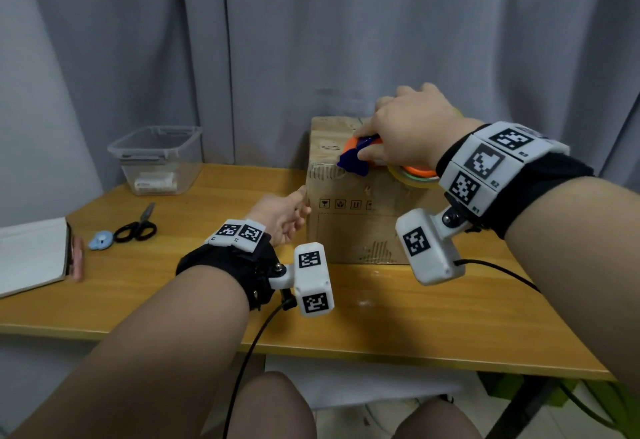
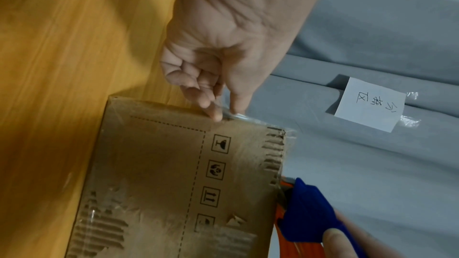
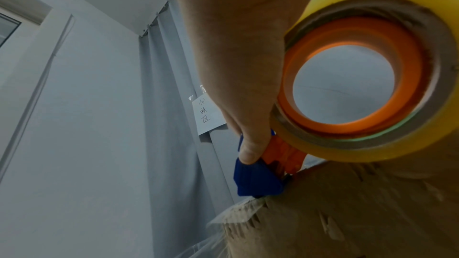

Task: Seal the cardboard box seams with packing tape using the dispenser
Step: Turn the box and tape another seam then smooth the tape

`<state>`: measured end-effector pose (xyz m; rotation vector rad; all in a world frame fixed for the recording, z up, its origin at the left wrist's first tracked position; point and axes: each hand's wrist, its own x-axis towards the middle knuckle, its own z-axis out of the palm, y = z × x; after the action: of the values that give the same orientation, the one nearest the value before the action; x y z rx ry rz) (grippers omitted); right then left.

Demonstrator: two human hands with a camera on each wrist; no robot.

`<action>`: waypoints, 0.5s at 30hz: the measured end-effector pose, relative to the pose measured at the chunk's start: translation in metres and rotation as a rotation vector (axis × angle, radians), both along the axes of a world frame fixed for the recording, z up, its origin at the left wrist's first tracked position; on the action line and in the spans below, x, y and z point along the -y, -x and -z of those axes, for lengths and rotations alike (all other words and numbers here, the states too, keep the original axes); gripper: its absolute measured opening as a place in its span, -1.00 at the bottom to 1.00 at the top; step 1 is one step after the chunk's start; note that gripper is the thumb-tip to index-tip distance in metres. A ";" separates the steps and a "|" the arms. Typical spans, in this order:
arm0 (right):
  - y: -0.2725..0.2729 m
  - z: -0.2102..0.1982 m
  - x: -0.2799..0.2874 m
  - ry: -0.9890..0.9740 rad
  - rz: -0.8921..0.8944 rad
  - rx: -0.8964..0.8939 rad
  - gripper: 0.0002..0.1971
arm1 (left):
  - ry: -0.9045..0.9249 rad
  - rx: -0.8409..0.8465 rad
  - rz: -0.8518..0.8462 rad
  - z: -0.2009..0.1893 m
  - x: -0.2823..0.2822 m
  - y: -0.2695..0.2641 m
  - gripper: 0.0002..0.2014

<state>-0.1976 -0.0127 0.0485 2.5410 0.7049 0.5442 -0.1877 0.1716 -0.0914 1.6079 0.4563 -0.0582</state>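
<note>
A worn cardboard box (image 1: 360, 224) stands on the wooden table (image 1: 173, 286), against the curtain. My right hand (image 1: 362, 143) grips the orange tape dispenser (image 1: 372, 142) with its blue blade cover (image 1: 353, 161), which is held at the box's top front edge. The yellowish tape roll (image 1: 412, 175) sits on the dispenser, under my palm. My left hand (image 1: 304, 201) is at the box's left front corner. In the left wrist view its thumb and fingertips (image 2: 214, 114) pinch clear tape (image 2: 236, 116) against the box (image 2: 161, 174) edge. The right wrist view shows my thumb (image 3: 248, 150) on the blue cover (image 3: 255, 181), with the roll (image 3: 372, 144) above the box (image 3: 347, 213).
A clear plastic bin (image 1: 156, 158) stands at the back left. Black scissors (image 1: 138, 225), a small blue item (image 1: 100, 239) and a white notebook (image 1: 31, 255) lie at the left. A grey curtain (image 1: 346, 40) with a paper note (image 2: 370, 105) hangs close behind the box.
</note>
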 end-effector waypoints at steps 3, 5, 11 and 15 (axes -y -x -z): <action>0.000 0.001 0.000 -0.006 -0.001 0.002 -0.57 | -0.007 -0.005 0.002 -0.001 -0.001 0.001 -0.58; 0.000 0.001 0.000 -0.007 0.000 -0.003 -0.58 | -0.007 -0.008 0.011 -0.002 -0.002 0.002 -0.57; 0.001 0.000 0.000 -0.005 0.009 -0.018 -0.57 | -0.055 -0.012 0.025 -0.006 -0.003 0.004 -0.55; -0.001 0.002 0.002 -0.048 -0.024 0.017 -0.50 | -0.237 0.001 0.008 0.006 -0.012 0.011 -0.62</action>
<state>-0.1967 -0.0143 0.0463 2.5725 0.7258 0.5966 -0.1990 0.1835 -0.0974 1.8423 0.4696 -0.0093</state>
